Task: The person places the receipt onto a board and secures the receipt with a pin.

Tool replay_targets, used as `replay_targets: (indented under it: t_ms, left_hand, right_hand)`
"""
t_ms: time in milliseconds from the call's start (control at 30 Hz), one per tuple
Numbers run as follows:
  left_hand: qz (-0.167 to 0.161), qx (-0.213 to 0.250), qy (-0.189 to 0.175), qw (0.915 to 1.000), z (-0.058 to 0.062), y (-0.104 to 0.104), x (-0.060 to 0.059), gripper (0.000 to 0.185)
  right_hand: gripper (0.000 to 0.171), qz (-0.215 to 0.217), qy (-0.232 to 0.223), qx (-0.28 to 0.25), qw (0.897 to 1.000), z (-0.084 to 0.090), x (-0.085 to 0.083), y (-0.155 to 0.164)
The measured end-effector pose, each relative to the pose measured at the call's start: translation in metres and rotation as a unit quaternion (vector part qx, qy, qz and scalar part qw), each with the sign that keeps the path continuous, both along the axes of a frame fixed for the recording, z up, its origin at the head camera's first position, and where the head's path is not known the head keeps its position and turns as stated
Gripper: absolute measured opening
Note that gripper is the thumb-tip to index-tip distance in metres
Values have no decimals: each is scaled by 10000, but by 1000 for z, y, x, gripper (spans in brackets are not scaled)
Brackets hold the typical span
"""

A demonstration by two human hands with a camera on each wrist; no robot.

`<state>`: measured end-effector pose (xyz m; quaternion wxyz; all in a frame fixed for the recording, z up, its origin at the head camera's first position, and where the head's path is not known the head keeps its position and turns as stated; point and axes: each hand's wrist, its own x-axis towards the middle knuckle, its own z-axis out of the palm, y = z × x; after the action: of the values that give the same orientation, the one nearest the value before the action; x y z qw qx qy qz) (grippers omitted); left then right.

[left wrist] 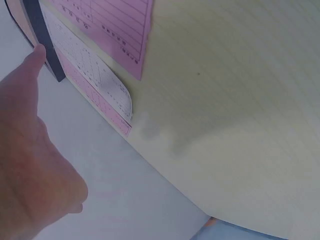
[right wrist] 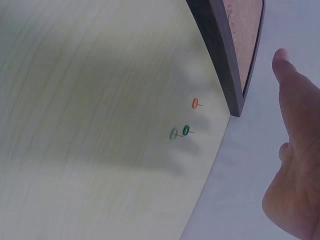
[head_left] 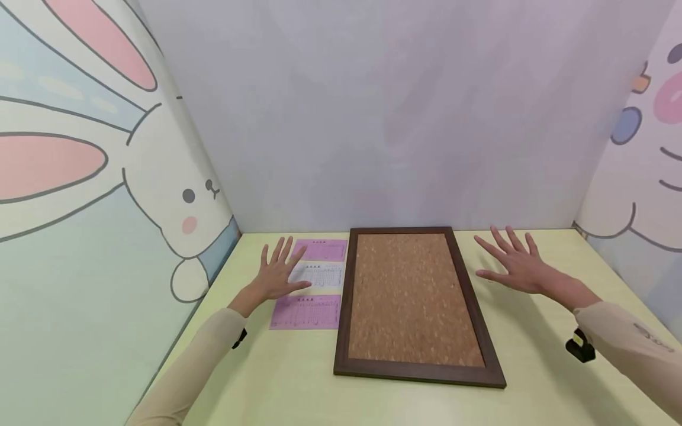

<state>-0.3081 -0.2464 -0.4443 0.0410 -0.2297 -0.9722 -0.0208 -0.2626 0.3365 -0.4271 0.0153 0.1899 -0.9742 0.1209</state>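
A cork board (head_left: pixel 412 296) in a dark brown wooden frame lies on the pale table. To its left are three printed paper forms: a pink one (head_left: pixel 333 249) at the back, a white one (head_left: pixel 327 276) in the middle and another pink one (head_left: pixel 306 313) in front. My left hand (head_left: pixel 276 277) hovers over the forms with fingers spread, holding nothing. On the other side of the board, my right hand (head_left: pixel 518 266) is raised above the table, fingers spread and empty. Below it, the right wrist view shows an orange thumbtack (right wrist: pixel 195 103), a green thumbtack (right wrist: pixel 186 130) and a pale teal thumbtack (right wrist: pixel 174 133).
A plain pale wall (head_left: pixel 394 118) rises behind the table (head_left: pixel 277 378). Side walls with cartoon drawings, a rabbit (head_left: pixel 170 195) on the left, close in both sides. Dark wrist devices (head_left: pixel 581 346) sit under the beige sleeves (head_left: pixel 623 343).
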Motion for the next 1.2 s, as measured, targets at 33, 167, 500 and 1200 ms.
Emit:
replay_targets:
  t_ms: [33,167,500,1200]
  left_hand:
    - [10,12,-2,10000,-1,0,0,97]
    - [-18,178,-15,9998,-4,1,-1,97]
    - [-92,845,-113,9963,-14,3,-3,95]
    - [-62,1688,-447,9846,-13,10,-14,95]
  right_hand:
    - [85,16,9,-21,10000,-1,1,0]
    - [85,60,11,-80,9999,-8,5,-1]
    - [86,325,133,-448,9984,-16,8,0]
    - [89,547,-496,-1723,9823,-16,-8,5]
